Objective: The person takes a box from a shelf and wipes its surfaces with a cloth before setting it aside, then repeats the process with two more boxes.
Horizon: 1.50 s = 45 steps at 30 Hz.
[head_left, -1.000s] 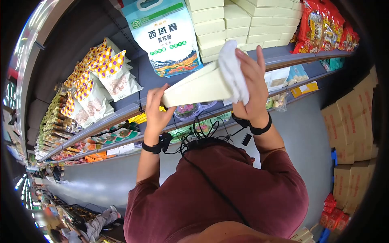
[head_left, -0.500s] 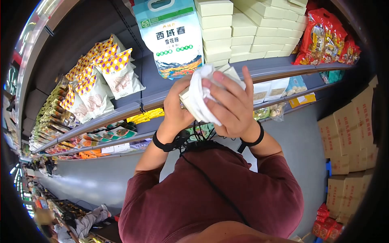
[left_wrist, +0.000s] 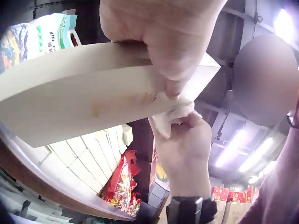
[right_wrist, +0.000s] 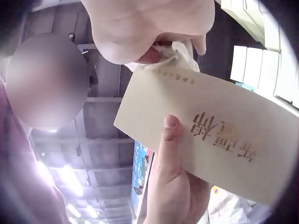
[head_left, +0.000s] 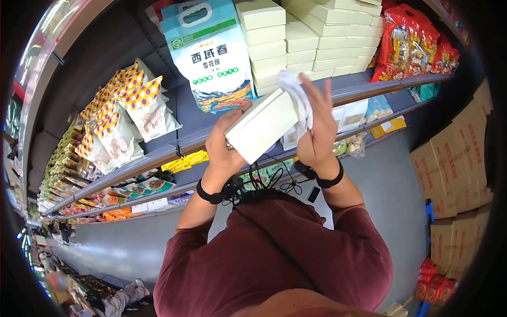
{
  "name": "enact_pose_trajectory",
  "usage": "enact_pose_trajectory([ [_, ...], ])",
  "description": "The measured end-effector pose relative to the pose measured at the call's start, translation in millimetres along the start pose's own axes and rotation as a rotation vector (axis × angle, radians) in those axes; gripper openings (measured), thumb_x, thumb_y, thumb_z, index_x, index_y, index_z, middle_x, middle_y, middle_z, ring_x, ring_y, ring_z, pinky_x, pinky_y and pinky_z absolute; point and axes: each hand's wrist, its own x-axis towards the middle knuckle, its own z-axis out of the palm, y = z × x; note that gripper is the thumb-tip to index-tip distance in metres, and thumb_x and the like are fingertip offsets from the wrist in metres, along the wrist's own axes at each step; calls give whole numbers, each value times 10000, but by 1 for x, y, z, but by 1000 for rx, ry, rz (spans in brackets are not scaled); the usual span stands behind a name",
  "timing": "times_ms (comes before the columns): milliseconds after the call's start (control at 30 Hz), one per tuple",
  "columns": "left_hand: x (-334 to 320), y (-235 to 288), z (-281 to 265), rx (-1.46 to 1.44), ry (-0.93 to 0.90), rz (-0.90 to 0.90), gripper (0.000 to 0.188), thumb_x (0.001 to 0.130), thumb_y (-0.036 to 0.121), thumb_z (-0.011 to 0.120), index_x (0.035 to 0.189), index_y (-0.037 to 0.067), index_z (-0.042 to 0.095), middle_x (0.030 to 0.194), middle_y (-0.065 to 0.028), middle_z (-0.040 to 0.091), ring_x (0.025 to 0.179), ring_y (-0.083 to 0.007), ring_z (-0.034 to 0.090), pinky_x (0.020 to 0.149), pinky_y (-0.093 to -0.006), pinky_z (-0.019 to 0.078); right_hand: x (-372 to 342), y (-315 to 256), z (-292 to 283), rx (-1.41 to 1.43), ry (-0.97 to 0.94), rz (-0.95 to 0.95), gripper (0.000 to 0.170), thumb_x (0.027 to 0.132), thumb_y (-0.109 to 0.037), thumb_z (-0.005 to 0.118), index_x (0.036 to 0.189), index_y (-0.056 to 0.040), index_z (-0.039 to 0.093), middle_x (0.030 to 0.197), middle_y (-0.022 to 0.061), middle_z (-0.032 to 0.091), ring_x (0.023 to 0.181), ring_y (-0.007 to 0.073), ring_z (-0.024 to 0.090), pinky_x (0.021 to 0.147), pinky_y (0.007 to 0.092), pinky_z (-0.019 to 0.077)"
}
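A long cream cardboard box point(head_left: 264, 129) is held in front of the shelf, tilted, by my left hand point(head_left: 224, 145). The left thumb lies across its broad face, where gold characters show in the right wrist view. My right hand point(head_left: 319, 132) holds a white cloth point(head_left: 302, 105) against the box's right end; its fingers point up and look blurred in the head view. In the left wrist view, the cloth point(left_wrist: 180, 113) is bunched between the right thumb and fingers, right at the box's edge.
On the shelf behind stand stacked cream boxes point(head_left: 264, 37), a large flour bag point(head_left: 219, 58), white snack bags point(head_left: 153, 108) at left and red packets point(head_left: 404, 45) at right. The shelf edge point(head_left: 364, 94) runs just beyond the hands. Brown cartons point(head_left: 454, 158) are piled at the right.
The box has been turned in the left hand, from lying lengthwise to end-on and now tilted. The right hand with the cloth swept left over the box, then back to its right end.
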Motion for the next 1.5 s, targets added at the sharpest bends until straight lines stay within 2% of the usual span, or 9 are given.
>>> enact_pose_trajectory([
  [133, -7, -7, -1, -112, -96, -68, 659, 758, 125, 858, 1278, 34, 464, 1326, -274, 590, 1217, -410, 607, 1028, -525, 478, -17, -5, 18, 625, -18, 321, 493, 877, -64, 392, 1312, 112, 540, 1359, 308, 556, 1330, 420, 510, 1193, 481, 226],
  [400, -18, -11, -21, 83, -186, 189, 377, 763, 179, 822, 1101, 183, 653, 1437, -181, 537, 1397, -434, 419, 1161, -606, 242, -68, 5, 39, 853, -151, 480, 696, 960, -389, 520, 1432, 111, 411, 1498, 272, 440, 1391, 363, 445, 1171, 422, 279],
  [667, -23, -30, -36, 294, 5, 361, 531, 699, 207, 855, 1189, 294, 671, 1575, -227, 310, 1423, -449, 329, 1156, -603, 221, -47, -7, 20, 450, -119, -121, 457, 775, -223, 758, 1183, -92, 596, 1205, 182, 605, 1176, 402, 618, 1105, 655, 304],
  [800, -27, -30, -29, 228, -26, 96, 805, 761, 143, 818, 1471, 138, 440, 1564, -265, 309, 1390, -419, 387, 1139, -534, 310, -58, -9, 38, 215, -63, -224, 313, 751, -121, 753, 1036, -111, 623, 1164, 96, 645, 1141, 346, 643, 1109, 619, 326],
  [900, -56, -23, -25, -485, -87, -658, 899, 787, 97, 808, 1534, 45, 310, 1564, -244, 328, 1341, -314, 498, 1078, -409, 438, -72, -10, 50, 57, -63, -158, 286, 763, -101, 735, 1032, -121, 642, 1160, 64, 654, 1118, 289, 652, 1099, 584, 340],
  [1033, -82, -19, -49, -91, -327, -480, 1057, 734, 90, 857, 1564, 61, 203, 1539, -220, 366, 1359, -316, 480, 1093, -430, 428, -82, -18, 62, 2, -118, -133, 276, 780, -77, 696, 1050, -130, 676, 1188, 44, 654, 1148, 261, 633, 1087, 555, 354],
  [1100, -91, 0, -59, -717, -92, -890, 1248, 644, 96, 923, 1576, 86, 93, 1524, -191, 363, 1411, -308, 405, 1135, -450, 381, -83, -23, 67, -8, -129, -123, 280, 775, -87, 698, 1051, -132, 676, 1190, 43, 654, 1149, 257, 634, 1092, 551, 350],
  [1200, -99, 6, -61, -810, -11, -672, 1361, 592, 96, 955, 1574, 104, 12, 1519, -163, 341, 1445, -305, 337, 1149, -458, 359, -82, -28, 72, -16, -184, -103, 319, 758, -80, 685, 1074, -120, 673, 1209, 49, 647, 1171, 250, 625, 1107, 553, 336],
  [1500, -103, 6, -53, -434, 0, -778, 1153, 611, 94, 937, 1491, 70, 192, 1489, -170, 382, 1336, -287, 469, 1081, -425, 430, -53, -54, 67, 175, -630, -59, 593, 779, -218, 587, 1313, 38, 554, 1444, 222, 482, 1398, 380, 414, 1166, 617, 206],
])
